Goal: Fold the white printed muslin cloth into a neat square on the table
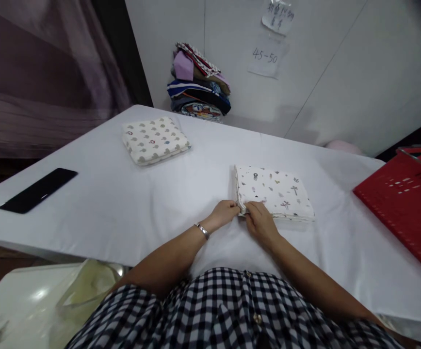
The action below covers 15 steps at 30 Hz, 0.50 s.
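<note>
A folded white cloth with small printed figures lies on the white table just ahead of me. My left hand and my right hand meet at the cloth's near left corner, and both pinch its edge with closed fingers. A bracelet sits on my left wrist. A second folded cloth, white with grey and coloured dots, rests farther back on the left, apart from both hands.
A black phone lies near the table's left edge. A red plastic basket stands at the right. A stack of folded fabrics sits against the white wall, under paper notes. A pale surface is at lower left.
</note>
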Each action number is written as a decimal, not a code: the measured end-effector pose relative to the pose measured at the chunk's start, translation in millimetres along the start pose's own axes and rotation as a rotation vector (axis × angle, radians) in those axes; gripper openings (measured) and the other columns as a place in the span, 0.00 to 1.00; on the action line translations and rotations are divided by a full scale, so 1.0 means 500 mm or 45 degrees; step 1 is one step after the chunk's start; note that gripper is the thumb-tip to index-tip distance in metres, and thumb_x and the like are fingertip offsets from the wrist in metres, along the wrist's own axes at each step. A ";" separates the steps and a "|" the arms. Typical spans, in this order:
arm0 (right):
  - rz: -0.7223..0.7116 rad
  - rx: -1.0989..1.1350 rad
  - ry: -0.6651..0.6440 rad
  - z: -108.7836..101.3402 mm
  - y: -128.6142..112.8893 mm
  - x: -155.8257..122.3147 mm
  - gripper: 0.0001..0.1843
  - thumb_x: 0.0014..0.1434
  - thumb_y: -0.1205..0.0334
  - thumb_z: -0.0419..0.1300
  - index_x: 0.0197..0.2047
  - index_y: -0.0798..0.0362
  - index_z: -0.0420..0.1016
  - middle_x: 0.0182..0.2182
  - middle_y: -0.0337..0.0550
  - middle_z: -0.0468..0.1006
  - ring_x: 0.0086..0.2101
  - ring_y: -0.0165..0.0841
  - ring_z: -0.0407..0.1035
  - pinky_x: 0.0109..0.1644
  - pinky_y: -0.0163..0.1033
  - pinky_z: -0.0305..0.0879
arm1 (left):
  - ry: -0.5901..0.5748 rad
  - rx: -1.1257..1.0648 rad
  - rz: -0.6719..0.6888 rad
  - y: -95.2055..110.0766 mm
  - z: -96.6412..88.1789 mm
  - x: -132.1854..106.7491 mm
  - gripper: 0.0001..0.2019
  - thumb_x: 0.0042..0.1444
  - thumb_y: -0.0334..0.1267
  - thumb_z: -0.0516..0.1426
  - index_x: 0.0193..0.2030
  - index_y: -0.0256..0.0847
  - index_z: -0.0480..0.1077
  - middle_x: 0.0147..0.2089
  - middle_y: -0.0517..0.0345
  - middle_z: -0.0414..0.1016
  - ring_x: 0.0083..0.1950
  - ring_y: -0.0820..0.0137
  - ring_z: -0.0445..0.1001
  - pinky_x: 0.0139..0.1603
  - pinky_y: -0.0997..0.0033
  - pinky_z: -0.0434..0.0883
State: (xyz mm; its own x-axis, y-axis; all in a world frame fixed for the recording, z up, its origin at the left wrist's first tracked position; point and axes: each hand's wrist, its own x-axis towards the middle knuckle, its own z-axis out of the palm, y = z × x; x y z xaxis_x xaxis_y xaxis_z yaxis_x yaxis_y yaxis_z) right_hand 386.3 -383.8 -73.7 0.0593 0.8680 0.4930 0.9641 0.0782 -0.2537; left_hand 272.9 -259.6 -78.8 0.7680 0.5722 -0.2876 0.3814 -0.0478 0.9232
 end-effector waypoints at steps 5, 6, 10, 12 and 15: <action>0.029 -0.009 0.007 0.011 0.002 -0.013 0.22 0.55 0.66 0.53 0.55 0.56 0.61 0.45 0.55 0.69 0.47 0.44 0.62 0.49 0.51 0.63 | -0.028 -0.116 0.012 0.012 -0.002 -0.007 0.07 0.42 0.37 0.51 0.19 0.38 0.62 0.16 0.67 0.56 0.20 0.79 0.55 0.21 0.77 0.51; 0.046 -0.012 0.016 0.014 0.003 -0.013 0.21 0.56 0.66 0.53 0.54 0.56 0.62 0.45 0.55 0.70 0.47 0.43 0.62 0.49 0.51 0.63 | -0.043 -0.157 0.015 0.014 -0.002 -0.008 0.07 0.42 0.37 0.51 0.19 0.37 0.62 0.17 0.67 0.56 0.20 0.79 0.54 0.21 0.77 0.51; 0.141 0.085 0.022 0.011 0.007 -0.004 0.17 0.56 0.66 0.52 0.49 0.55 0.66 0.42 0.52 0.72 0.44 0.41 0.64 0.47 0.47 0.63 | -0.132 -0.299 0.012 0.015 -0.010 -0.011 0.07 0.43 0.38 0.52 0.22 0.37 0.66 0.17 0.67 0.57 0.19 0.79 0.54 0.21 0.76 0.52; 0.278 0.215 0.021 0.002 0.010 0.003 0.14 0.55 0.65 0.53 0.46 0.53 0.68 0.40 0.48 0.73 0.41 0.38 0.66 0.44 0.43 0.64 | -0.100 -0.235 0.042 0.013 -0.017 -0.010 0.09 0.44 0.40 0.52 0.25 0.36 0.69 0.18 0.66 0.59 0.20 0.78 0.56 0.23 0.75 0.54; 0.561 0.442 0.096 -0.008 0.018 0.010 0.12 0.53 0.63 0.55 0.43 0.52 0.69 0.34 0.41 0.74 0.33 0.33 0.66 0.37 0.37 0.64 | 0.123 0.088 0.126 0.012 -0.027 -0.011 0.11 0.47 0.41 0.52 0.26 0.37 0.72 0.21 0.62 0.67 0.24 0.75 0.62 0.27 0.74 0.57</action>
State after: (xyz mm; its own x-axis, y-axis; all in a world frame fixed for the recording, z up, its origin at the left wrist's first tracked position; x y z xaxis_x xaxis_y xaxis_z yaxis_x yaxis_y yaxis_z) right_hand 396.2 -380.8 -70.5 0.4674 0.8188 0.3334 0.7034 -0.1160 -0.7013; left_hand 264.1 -251.7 -68.1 0.7520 0.6377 -0.1670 0.3433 -0.1625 0.9251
